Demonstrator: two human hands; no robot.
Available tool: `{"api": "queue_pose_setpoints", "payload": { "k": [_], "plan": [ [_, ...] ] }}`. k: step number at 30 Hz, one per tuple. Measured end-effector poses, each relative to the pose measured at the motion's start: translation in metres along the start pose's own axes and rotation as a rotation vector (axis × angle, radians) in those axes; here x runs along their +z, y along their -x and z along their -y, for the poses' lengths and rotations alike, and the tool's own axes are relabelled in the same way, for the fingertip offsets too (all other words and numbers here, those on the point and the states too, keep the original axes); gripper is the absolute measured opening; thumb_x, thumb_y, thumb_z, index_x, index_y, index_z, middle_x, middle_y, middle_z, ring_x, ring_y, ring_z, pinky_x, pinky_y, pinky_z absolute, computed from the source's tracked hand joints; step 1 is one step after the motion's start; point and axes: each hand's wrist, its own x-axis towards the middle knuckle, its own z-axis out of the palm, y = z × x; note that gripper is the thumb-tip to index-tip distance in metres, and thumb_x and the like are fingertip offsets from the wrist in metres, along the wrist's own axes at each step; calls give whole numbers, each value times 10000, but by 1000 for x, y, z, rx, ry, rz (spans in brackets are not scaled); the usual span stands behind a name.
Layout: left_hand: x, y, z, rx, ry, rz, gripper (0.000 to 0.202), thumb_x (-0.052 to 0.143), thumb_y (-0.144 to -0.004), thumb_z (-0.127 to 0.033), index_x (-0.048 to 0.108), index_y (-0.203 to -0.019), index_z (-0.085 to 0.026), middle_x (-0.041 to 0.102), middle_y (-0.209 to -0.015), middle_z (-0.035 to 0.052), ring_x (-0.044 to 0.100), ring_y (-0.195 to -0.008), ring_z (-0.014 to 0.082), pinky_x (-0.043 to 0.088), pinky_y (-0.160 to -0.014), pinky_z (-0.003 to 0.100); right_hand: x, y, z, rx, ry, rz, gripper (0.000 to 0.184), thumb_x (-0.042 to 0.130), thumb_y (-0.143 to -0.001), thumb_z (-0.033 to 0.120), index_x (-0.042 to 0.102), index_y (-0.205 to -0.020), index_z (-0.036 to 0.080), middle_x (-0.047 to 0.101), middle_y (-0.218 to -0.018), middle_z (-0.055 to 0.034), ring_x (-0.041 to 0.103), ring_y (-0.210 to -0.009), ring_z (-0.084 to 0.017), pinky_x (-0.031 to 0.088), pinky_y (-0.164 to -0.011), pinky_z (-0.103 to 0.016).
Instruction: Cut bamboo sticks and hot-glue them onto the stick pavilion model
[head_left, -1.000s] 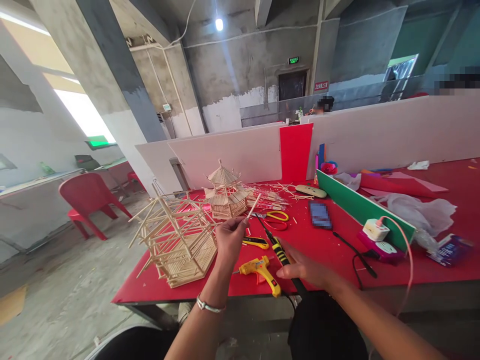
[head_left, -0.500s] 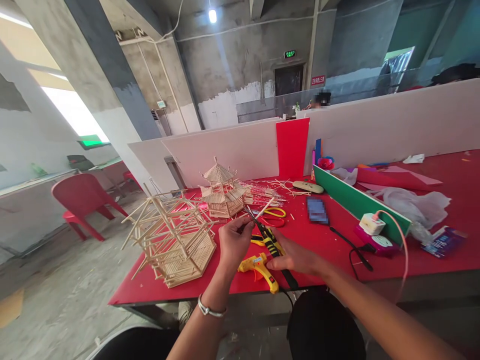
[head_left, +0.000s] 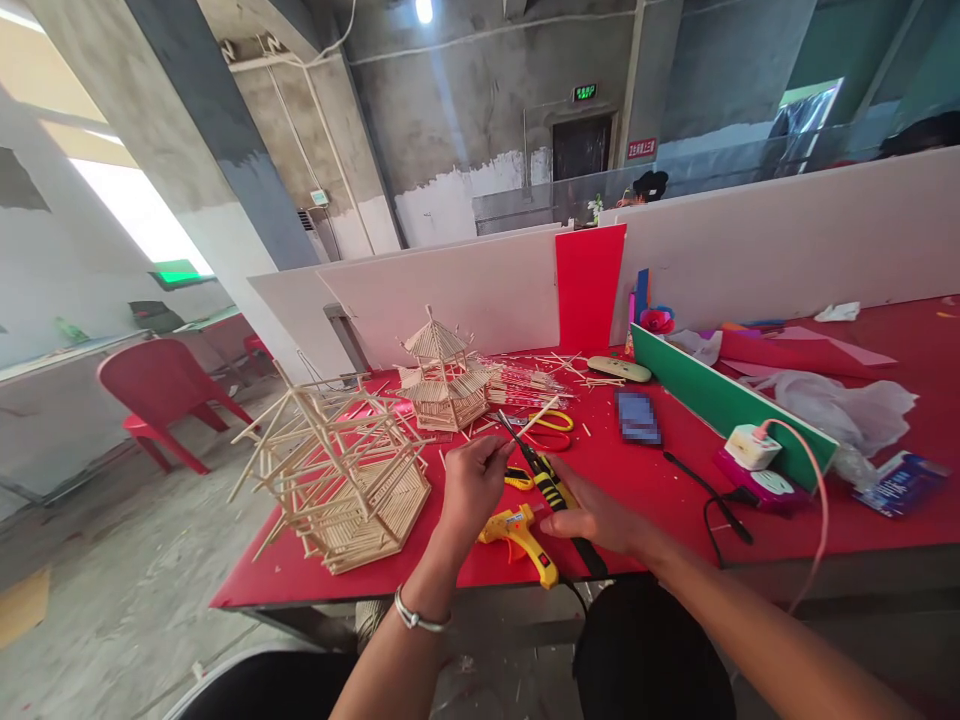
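Observation:
My left hand (head_left: pixel 471 482) pinches a thin wooden stick (head_left: pixel 541 415) that slants up to the right. My right hand (head_left: pixel 596 518) grips a black-and-yellow cutting tool (head_left: pixel 544 480), and its tip meets the stick near my left fingers. Both hands hover over the red table (head_left: pixel 660 480). A yellow glue gun (head_left: pixel 521 535) lies just below them. At the table's left end a large open-framed stick tower (head_left: pixel 341 480) lies tilted. A smaller stick pagoda (head_left: pixel 442 375) stands behind it.
Yellow-handled scissors (head_left: pixel 553 425), a yellow utility knife (head_left: pixel 517 479), loose sticks, a phone (head_left: pixel 637 417), a green board (head_left: pixel 724 405), a power strip (head_left: pixel 757 470) with cables and plastic bags lie on the table. White partitions (head_left: pixel 787 245) stand behind. A red chair (head_left: pixel 161 390) stands left.
My right hand lifted the cutting tool off the table and brought its tip to the stick. My left hand lowered and tilted the stick to the right.

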Motion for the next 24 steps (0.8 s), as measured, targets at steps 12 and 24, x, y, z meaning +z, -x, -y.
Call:
{"api": "queue_pose_setpoints", "payload": {
  "k": [12,24],
  "plan": [
    [7,-3,18,-238,189,147,333,557,-842,-359,520,-565,-178,446,-519,-24,369,-527,113,267,-516,249,-16,-8,-7,85,178,94,604,638,-685,188,519,-1276,224,533,-765,58,439,-666,-117,362,-588,-227],
    [9,-7,42,-391,241,51,291,556,-838,-415,642,-709,-169,529,-525,-23,407,-500,112,310,-514,234,-35,-8,-16,230,163,157,779,683,-728,405,404,-1437,241,608,-1268,-58,558,-1154,-263,440,-962,-384]
  ]
}}
